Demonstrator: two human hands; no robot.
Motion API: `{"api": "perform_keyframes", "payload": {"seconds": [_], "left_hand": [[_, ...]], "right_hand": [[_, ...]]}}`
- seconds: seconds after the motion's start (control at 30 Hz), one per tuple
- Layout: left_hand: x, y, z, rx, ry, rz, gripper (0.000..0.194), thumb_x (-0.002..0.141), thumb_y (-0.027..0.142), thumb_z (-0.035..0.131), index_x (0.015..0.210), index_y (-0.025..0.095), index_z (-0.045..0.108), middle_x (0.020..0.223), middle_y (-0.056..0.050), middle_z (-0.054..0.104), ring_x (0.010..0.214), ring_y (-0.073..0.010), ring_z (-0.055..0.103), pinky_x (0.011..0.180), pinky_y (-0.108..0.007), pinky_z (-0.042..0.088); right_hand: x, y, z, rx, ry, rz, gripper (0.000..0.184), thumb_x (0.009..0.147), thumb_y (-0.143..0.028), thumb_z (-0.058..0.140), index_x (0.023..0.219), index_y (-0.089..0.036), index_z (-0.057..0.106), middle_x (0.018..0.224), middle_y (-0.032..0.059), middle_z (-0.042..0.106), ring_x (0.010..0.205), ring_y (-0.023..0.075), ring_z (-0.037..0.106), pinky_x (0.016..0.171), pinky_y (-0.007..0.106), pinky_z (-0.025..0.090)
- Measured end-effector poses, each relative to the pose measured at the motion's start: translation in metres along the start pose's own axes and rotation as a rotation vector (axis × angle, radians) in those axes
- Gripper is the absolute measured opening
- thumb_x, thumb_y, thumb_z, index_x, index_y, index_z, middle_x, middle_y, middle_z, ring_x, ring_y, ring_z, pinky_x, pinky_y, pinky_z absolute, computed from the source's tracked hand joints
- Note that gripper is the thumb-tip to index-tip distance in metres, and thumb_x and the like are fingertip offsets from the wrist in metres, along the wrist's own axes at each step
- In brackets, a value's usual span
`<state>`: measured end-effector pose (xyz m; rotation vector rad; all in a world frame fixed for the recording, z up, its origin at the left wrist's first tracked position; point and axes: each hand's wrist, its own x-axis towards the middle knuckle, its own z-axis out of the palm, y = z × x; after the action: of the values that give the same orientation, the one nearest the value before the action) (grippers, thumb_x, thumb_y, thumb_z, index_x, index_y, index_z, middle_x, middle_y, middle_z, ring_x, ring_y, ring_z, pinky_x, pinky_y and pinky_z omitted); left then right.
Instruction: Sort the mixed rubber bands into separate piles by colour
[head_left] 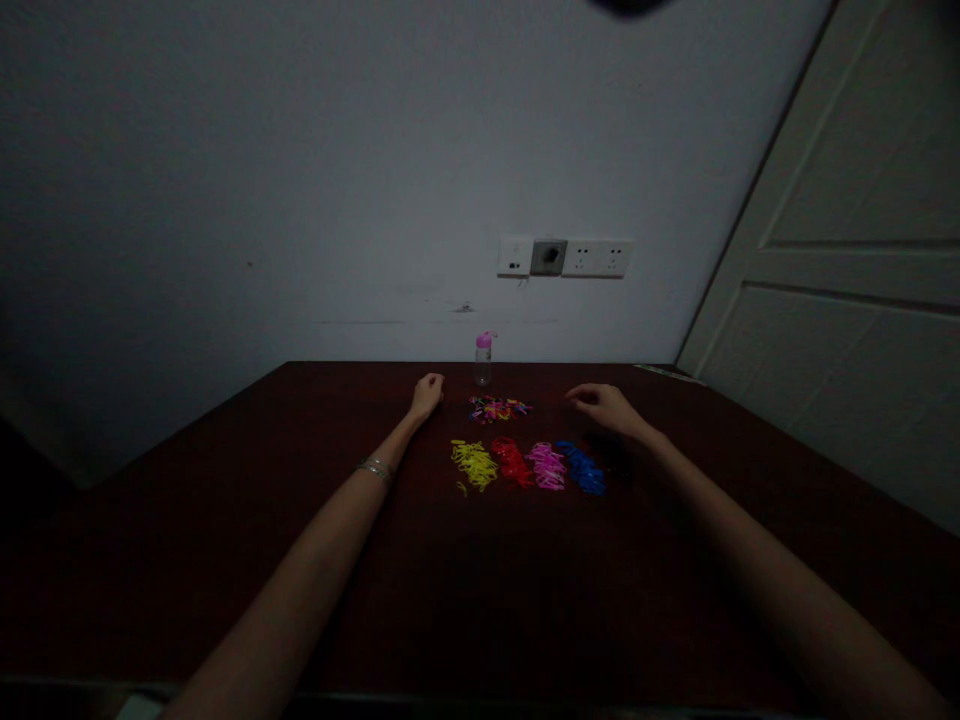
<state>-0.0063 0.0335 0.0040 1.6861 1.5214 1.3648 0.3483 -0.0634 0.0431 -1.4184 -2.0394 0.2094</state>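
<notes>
My left hand (429,393) rests on the dark table, left of a mixed heap of small coloured rubber bands (499,408). Its fingers are curled closed, and their inside is hidden. My right hand (606,405) is to the right of that heap, fingers reaching left, with a gap above the thumb and nothing visible between them. In a row nearer me lie yellow rubber bands (475,465), red ones (511,462), pink ones (547,466) and blue ones (582,468). A hardly visible black pile (613,456) lies below my right wrist. One yellow band is apart from its pile.
Behind the mixed heap stands a clear bottle (483,366) with a pink cap. The dark red table (480,590) reaches back to a pale wall (337,180) with sockets (598,259). A panelled door (847,270) is at the right. The light is dim.
</notes>
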Motion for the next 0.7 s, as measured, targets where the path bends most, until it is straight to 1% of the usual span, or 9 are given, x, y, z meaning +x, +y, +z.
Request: {"api": "perform_keyframes", "payload": {"seconds": [0.1, 0.2, 0.3, 0.4, 0.53, 0.7], "left_hand": [[-0.001, 0.0, -0.001, 0.012, 0.002, 0.009, 0.03, 0.081, 0.029, 0.038, 0.089, 0.011, 0.06, 0.043, 0.004, 0.044, 0.045, -0.0107, 0.045, 0.051, -0.02, 0.035], [-0.001, 0.0, -0.001, 0.028, -0.005, 0.016, 0.03, 0.081, 0.029, 0.037, 0.089, 0.012, 0.06, 0.044, 0.004, 0.045, 0.046, -0.0108, 0.046, 0.052, -0.02, 0.035], [-0.002, 0.001, -0.002, 0.032, -0.013, 0.02, 0.03, 0.081, 0.03, 0.037, 0.09, 0.011, 0.059, 0.043, 0.004, 0.044, 0.045, -0.0107, 0.045, 0.05, -0.02, 0.034], [-0.003, 0.002, -0.003, 0.024, -0.03, 0.019, 0.031, 0.081, 0.031, 0.036, 0.089, 0.011, 0.059, 0.042, 0.004, 0.043, 0.043, -0.0105, 0.043, 0.048, -0.02, 0.033], [-0.004, 0.002, -0.003, 0.03, -0.033, 0.042, 0.032, 0.081, 0.032, 0.036, 0.085, 0.011, 0.06, 0.043, 0.004, 0.043, 0.044, -0.0103, 0.044, 0.048, -0.02, 0.033], [-0.004, 0.001, -0.003, 0.038, -0.042, 0.048, 0.033, 0.081, 0.033, 0.036, 0.084, 0.012, 0.06, 0.042, 0.004, 0.044, 0.044, -0.0106, 0.044, 0.049, -0.02, 0.034]], "right_hand": [[0.019, -0.011, 0.015, -0.055, -0.088, -0.084, 0.026, 0.074, -0.017, 0.049, 0.093, -0.014, 0.065, 0.093, 0.0089, 0.066, 0.083, 0.0187, 0.06, 0.077, 0.028, 0.045], [0.032, -0.012, 0.035, -0.112, -0.17, -0.1, 0.029, 0.071, -0.009, 0.05, 0.096, -0.013, 0.064, 0.094, 0.0093, 0.066, 0.083, 0.0186, 0.06, 0.076, 0.027, 0.045], [0.041, -0.01, 0.055, -0.15, -0.177, -0.087, 0.036, 0.067, -0.004, 0.052, 0.1, -0.015, 0.062, 0.101, 0.0087, 0.064, 0.091, 0.0188, 0.058, 0.082, 0.027, 0.043], [0.048, -0.009, 0.068, -0.143, -0.17, -0.078, 0.041, 0.067, -0.004, 0.054, 0.106, -0.015, 0.059, 0.101, 0.008, 0.064, 0.09, 0.0175, 0.058, 0.081, 0.025, 0.042], [0.052, -0.008, 0.075, -0.122, -0.179, -0.086, 0.037, 0.071, -0.006, 0.052, 0.107, -0.013, 0.057, 0.092, 0.0083, 0.065, 0.082, 0.0159, 0.059, 0.076, 0.024, 0.043], [0.049, -0.007, 0.073, -0.093, -0.13, -0.084, 0.033, 0.073, -0.01, 0.051, 0.105, -0.013, 0.058, 0.084, 0.007, 0.065, 0.075, 0.014, 0.057, 0.072, 0.023, 0.043]]}}
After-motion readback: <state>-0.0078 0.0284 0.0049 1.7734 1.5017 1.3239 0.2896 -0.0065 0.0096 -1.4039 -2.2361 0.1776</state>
